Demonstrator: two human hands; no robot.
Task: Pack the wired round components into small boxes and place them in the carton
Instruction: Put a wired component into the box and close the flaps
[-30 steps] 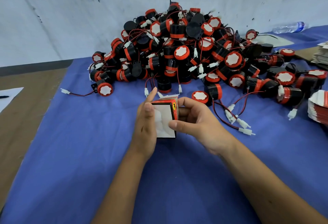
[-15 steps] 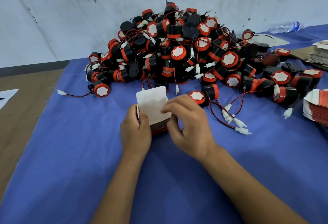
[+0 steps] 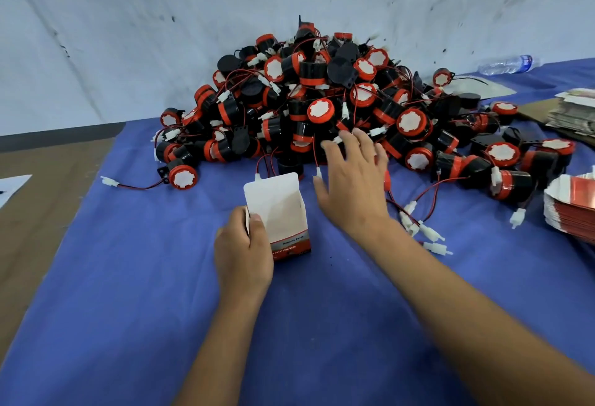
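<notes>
Head view: left hand (image 3: 243, 251) grips the open small box (image 3: 280, 212) upright; right hand (image 3: 352, 180), fingers spread, reaches over the component pile (image 3: 322, 100)

Blue cloth (image 3: 128, 277) covers my table. Plastic water bottle (image 3: 505, 64) lies far right by white wall (image 3: 128, 35). White paper sheet (image 3: 13, 186) at left edge.

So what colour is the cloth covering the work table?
Blue: the cloth is a plain solid blue with no pattern, seen in the head view, the only one.
</notes>
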